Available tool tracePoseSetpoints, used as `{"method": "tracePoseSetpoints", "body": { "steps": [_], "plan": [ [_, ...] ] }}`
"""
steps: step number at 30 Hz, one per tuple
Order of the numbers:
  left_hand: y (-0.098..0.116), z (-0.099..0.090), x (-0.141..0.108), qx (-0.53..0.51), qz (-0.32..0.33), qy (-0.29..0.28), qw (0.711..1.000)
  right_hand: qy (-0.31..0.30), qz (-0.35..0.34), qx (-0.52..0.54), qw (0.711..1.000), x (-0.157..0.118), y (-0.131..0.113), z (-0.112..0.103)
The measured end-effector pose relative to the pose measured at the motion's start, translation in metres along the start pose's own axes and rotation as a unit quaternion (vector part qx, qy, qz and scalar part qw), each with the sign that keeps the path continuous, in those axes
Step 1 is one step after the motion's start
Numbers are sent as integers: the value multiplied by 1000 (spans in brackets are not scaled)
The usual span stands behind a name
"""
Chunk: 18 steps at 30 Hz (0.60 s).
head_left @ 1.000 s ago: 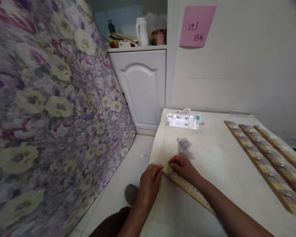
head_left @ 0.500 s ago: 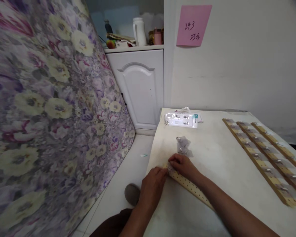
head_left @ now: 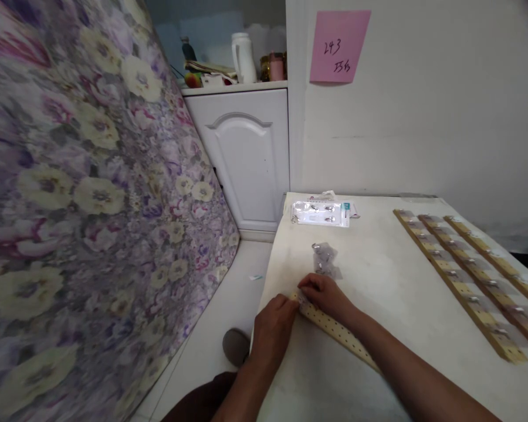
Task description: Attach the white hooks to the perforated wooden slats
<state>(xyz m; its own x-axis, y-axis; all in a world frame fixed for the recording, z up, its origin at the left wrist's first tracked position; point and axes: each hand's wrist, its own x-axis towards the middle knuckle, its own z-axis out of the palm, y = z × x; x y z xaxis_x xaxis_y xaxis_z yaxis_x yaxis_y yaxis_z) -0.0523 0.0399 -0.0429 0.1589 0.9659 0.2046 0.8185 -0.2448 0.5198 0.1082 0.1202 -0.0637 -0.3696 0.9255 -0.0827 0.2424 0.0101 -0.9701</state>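
A pale wooden strip with rows of small holes [head_left: 338,334] lies slantwise on the white table. My left hand [head_left: 275,325] is closed on its far left end, thumb and fingers at the edge. Over the same end, my right hand [head_left: 328,295] is pinched at a small clear plastic piece [head_left: 303,300]; the fingers partly cover it, and its details are too small to make out. Just beyond my right hand is a little pile of clear plastic packets with shiny metal bits [head_left: 326,261].
Three wooden strips bearing clear plastic pieces and metal parts [head_left: 462,281] lie at the right. A blister pack of metal clips [head_left: 320,214] rests near the table's back edge. Floral fabric [head_left: 114,234] hangs at the left; a white cabinet [head_left: 246,164] stands behind.
The view has shifted slightly. Both hands stay at the strip's end, with barely any visible finger movement.
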Motion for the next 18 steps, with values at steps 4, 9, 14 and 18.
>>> {"method": "tracePoseSetpoints", "body": {
  "steps": [4,9,14,18],
  "plan": [
    [2,-1,0,-41,-9,10,999,6,0,1,1000,0,0,0],
    [1,-1,0,-62,-12,18,998,0,8,16,1000,-1,0,0],
    [1,0,1,-66,-17,16,998,3,14,27,1000,-2,-3,0],
    [2,0,0,-57,-12,27,998,6,14,20,1000,-3,-5,0]
  ]
}}
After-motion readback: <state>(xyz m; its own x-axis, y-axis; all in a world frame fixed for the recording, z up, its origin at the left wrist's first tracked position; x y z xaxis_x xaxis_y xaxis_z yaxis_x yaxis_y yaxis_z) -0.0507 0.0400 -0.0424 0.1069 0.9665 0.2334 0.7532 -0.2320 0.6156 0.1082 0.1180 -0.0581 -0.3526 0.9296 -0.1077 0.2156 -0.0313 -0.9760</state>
